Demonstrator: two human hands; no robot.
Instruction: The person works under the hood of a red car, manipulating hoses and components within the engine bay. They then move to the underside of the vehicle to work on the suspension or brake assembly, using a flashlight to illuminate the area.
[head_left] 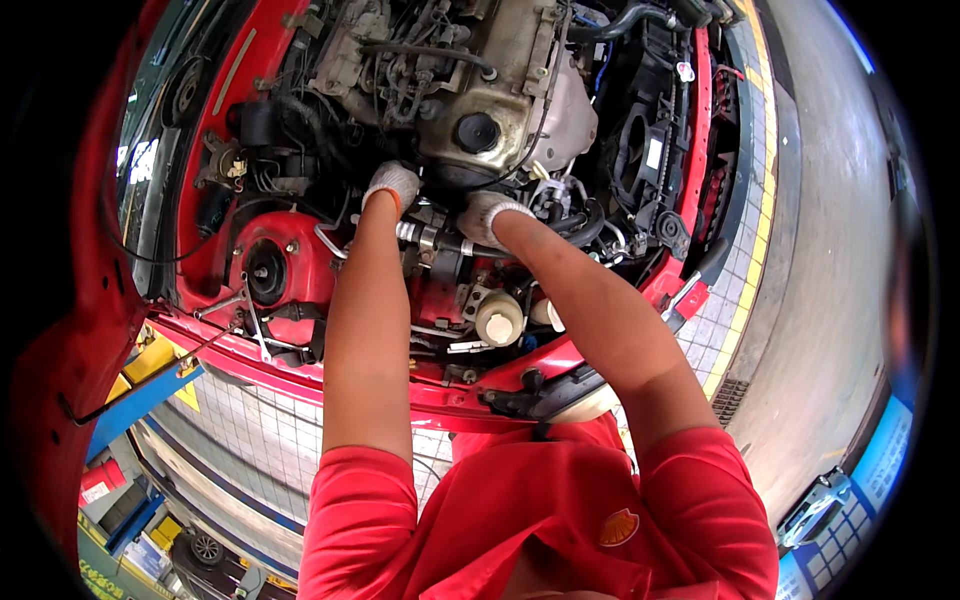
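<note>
Both of my hands wear white knit gloves and reach down into the engine bay of a red car. My left hand (pixel 397 184) is beside the near end of the engine (pixel 488 112), its fingers hidden among dark parts. To its right, my right hand (pixel 484 218) is lowered next to black hoses (pixel 580 222), with its fingertips out of sight. Below and between the hands runs a pipe with silvery fittings (pixel 425 236). A black round cap (pixel 477 132) sits on the metal engine cover just beyond them. What either hand touches is hidden.
A wrench (pixel 255 318) lies by the strut tower (pixel 268 270) at the left. Nearer me stands a reservoir with a pale cap (pixel 499 320). The red fender edge (pixel 440 402) crosses in front of my body. The raised hood (pixel 75 340) borders the left side.
</note>
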